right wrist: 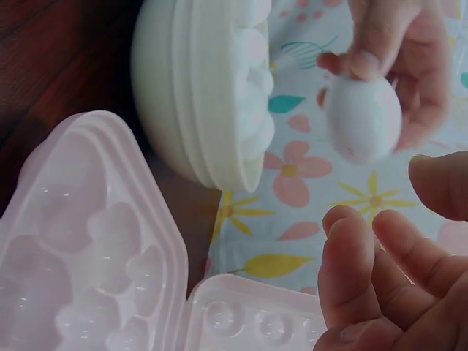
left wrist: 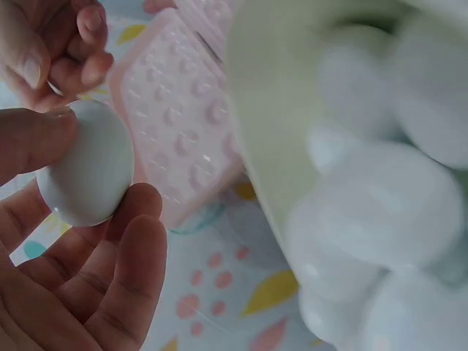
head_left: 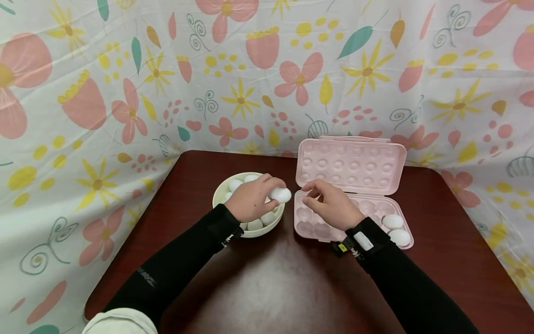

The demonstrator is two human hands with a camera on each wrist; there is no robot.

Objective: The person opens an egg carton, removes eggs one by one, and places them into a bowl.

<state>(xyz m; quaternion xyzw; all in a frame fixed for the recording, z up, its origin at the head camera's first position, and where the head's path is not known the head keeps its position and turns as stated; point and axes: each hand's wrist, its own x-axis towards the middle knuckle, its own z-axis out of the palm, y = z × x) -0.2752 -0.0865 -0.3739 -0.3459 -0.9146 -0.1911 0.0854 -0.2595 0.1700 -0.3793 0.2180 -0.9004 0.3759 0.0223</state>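
Observation:
Between thumb and fingers, my left hand [head_left: 255,198] pinches a white egg [head_left: 281,195] above the right rim of a pale green bowl [head_left: 218,189]. Several more white eggs [left wrist: 387,201] fill that bowl. My right hand [head_left: 333,204] is held over the left part of a pink egg carton [head_left: 310,236], its fingers loosely bent with nothing between them. A small gap separates its fingertips from the held egg in the right wrist view. Two white eggs [head_left: 396,229] sit in the carton's right end. My right hand and forearm hide some of the carton's hollows.
The carton's dimpled lid [head_left: 350,162] stands raised at the back. Bowl and carton are side by side on a dark brown table [head_left: 196,176]. A flower-printed cloth [head_left: 250,69] hangs behind and at both sides of the table.

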